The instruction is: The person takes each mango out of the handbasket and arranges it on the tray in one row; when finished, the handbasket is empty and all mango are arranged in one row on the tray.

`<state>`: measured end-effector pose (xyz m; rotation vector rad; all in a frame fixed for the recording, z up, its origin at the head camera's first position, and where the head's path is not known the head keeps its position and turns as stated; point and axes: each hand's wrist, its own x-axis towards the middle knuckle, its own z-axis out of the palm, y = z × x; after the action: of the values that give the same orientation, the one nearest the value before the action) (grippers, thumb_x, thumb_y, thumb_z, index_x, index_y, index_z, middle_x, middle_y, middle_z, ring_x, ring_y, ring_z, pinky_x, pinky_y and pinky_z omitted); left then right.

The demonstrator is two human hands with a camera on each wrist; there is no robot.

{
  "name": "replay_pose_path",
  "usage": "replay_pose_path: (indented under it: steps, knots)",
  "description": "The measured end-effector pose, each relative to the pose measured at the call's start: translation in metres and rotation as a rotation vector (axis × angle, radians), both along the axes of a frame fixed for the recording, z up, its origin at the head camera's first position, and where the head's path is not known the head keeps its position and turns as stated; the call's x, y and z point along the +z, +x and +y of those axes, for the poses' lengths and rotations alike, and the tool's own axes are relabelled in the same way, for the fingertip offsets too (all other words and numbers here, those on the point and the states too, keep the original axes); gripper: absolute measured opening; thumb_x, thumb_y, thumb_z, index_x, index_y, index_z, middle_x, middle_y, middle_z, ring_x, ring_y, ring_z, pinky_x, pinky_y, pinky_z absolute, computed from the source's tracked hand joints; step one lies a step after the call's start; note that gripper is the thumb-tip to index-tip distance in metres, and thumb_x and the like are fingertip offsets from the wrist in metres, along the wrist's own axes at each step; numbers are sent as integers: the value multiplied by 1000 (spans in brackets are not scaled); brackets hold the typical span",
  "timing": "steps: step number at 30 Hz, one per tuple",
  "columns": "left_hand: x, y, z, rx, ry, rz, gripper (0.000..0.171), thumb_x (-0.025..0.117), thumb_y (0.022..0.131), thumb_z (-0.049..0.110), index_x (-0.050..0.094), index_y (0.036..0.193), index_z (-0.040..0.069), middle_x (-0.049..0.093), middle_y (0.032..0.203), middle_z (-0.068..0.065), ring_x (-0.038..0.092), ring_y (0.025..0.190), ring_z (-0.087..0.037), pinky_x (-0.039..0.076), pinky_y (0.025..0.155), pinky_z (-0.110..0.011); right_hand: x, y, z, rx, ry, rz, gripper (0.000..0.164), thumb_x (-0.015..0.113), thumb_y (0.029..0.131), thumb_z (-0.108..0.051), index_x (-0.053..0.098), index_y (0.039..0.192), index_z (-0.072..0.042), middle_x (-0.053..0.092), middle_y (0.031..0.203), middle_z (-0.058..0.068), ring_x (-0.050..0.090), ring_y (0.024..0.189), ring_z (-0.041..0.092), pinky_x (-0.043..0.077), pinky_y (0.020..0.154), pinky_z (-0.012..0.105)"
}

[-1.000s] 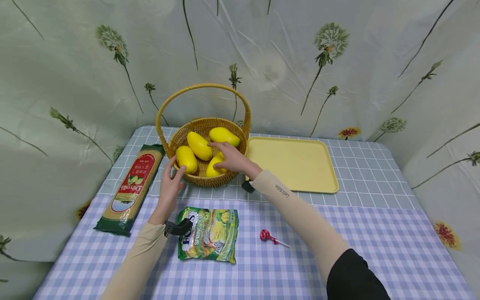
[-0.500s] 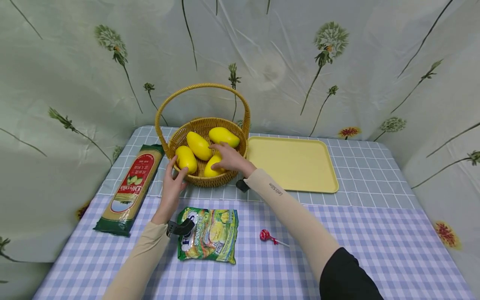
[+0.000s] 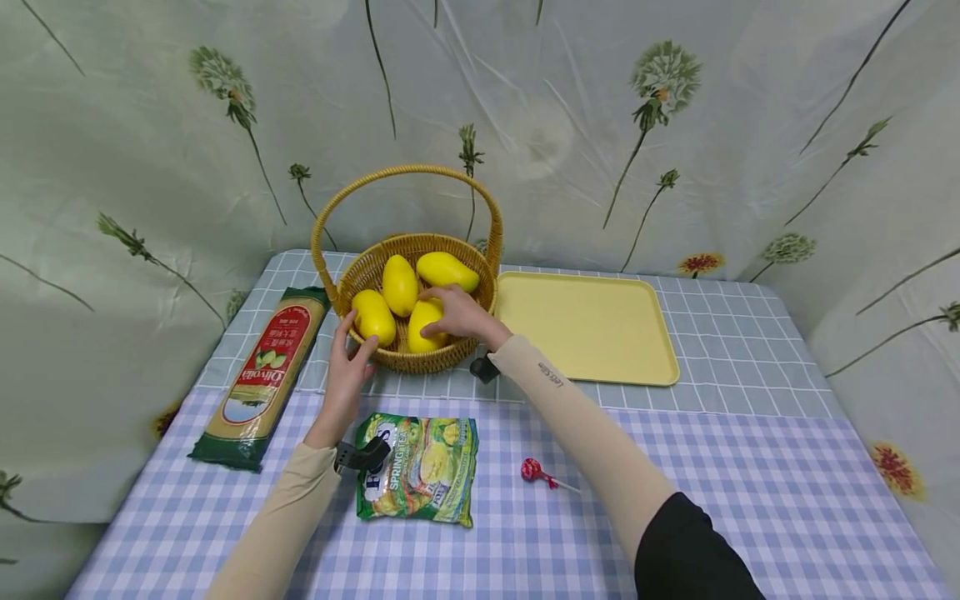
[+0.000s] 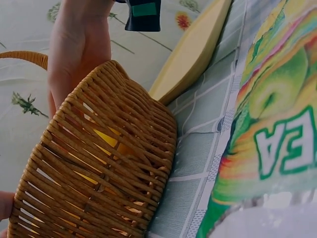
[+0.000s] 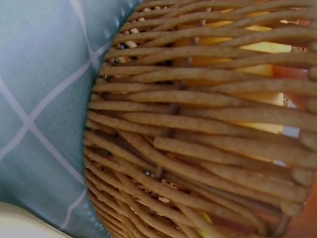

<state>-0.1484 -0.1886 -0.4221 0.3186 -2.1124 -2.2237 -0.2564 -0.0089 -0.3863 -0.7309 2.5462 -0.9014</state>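
Note:
A round wicker basket point(image 3: 422, 363) with a tall arched handle holds several yellow mangoes. My right hand point(image 3: 461, 315) reaches in over the right side and grips the front right mango point(image 3: 424, 327), covering part of it. At the front left, my left hand point(image 3: 345, 375) touches the rim with thumb and fingers spread beside the left mango point(image 3: 373, 318). Behind these lie a middle mango point(image 3: 401, 286) and a back mango point(image 3: 448, 271). Through the weave point(image 5: 198, 104) in the right wrist view, yellow shows. The left wrist view has the basket's side point(image 4: 99, 158) close up.
A yellow tray point(image 3: 585, 329) lies right of the basket. Left of it is a long pasta packet point(image 3: 258, 379). In front are a green candy bag point(image 3: 420, 471), partly under the left wrist, and a red lollipop point(image 3: 531, 470). A patterned curtain point(image 3: 555, 142) hangs behind.
The middle mango has turned more upright and shifted slightly right. The front right mango has also turned more upright under my right hand, which moved slightly left. My left hand stays at the rim.

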Motion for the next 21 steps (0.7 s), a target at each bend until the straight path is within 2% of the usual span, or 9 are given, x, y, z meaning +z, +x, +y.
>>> replay_pose_path:
  steps: [3,10,15,21]
  knots:
    - [4,1,1,-5,6,1,64,46,101,13,11,155,15,-1,158,-11,22,138,-36,30,106,-53,1,1,2,-24,-66,-21,56,73,85,-15,52,137,-12,28,149,16,33,133,28,37,102,40]
    - [-12,-7,-4,13,-42,1,64,48,101,19,14,155,23,0,158,-7,23,138,-34,31,106,-52,5,-2,14,-66,-317,-36,56,73,84,-14,53,136,-14,20,151,12,33,132,26,39,100,37]
    - [-16,-8,-5,23,-47,5,64,49,101,18,14,155,22,1,158,-9,24,138,-35,32,105,-52,13,0,33,-80,-514,-91,56,71,85,-11,52,137,-12,15,153,10,35,131,28,39,101,38]
    - [-15,-7,-4,25,-39,-6,64,49,101,20,14,155,23,-1,159,-8,23,138,-35,32,105,-52,19,3,70,-65,-579,-105,58,67,86,-12,48,141,-14,11,155,7,41,121,35,41,95,46]
